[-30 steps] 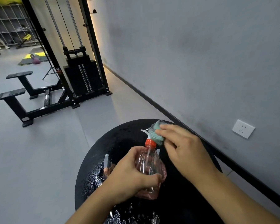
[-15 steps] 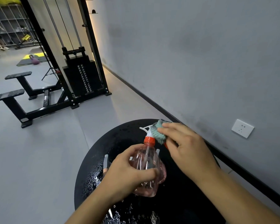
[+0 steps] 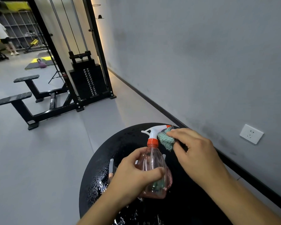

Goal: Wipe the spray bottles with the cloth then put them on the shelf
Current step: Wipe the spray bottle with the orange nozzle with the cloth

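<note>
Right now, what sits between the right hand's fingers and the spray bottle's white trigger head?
In the head view, the crumpled teal cloth, pinched by the right hand, lies against the white head of the clear pink plastic spray bottle.

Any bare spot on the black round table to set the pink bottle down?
Bare: the far-left arc of the black round table, beyond the left hand, and the right side under the right hand. Crowded: the centre, where the pink spray bottle, teal cloth and another partly hidden bottle sit. The near edge is wet.
</note>
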Demonstrator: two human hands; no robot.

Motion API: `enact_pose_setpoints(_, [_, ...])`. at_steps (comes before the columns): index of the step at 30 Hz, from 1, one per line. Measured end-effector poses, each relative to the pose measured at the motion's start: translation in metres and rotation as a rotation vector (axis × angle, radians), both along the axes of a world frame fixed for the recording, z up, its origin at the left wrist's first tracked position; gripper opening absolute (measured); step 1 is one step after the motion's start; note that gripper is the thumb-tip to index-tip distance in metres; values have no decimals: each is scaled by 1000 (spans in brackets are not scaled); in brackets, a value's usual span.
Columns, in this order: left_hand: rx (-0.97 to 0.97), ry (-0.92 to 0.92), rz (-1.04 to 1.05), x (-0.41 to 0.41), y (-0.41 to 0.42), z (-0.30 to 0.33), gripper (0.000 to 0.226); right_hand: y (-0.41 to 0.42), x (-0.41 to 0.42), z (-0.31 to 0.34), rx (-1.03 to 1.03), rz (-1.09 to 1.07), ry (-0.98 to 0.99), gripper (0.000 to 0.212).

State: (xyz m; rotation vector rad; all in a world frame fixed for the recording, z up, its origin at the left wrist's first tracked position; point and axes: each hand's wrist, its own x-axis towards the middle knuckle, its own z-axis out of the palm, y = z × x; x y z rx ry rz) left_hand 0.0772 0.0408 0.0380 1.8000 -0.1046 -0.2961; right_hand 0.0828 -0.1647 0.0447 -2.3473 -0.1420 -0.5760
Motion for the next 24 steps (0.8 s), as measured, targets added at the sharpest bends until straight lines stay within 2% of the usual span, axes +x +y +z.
enact_pose_setpoints(5, [-4, -14, 58, 3, 3, -3, 53, -1, -1, -1, 21, 9, 83, 34])
enact_pose_setpoints(10, [-2, -20, 10, 2, 2, -3, 55, -1, 2, 1, 68, -32, 28, 35])
enact_pose_setpoints(15, [-8, -33, 69, 6, 7, -5, 55, 1, 0, -4, 94, 8, 118, 33])
enact_pose_setpoints(21, [17, -83, 34, 3, 3, -7, 59, -1, 1, -2, 121, -29, 62, 34])
enact_pose_setpoints(24, [10, -90, 56, 5, 7, -6, 58, 1, -2, -3, 123, 5, 106, 33])
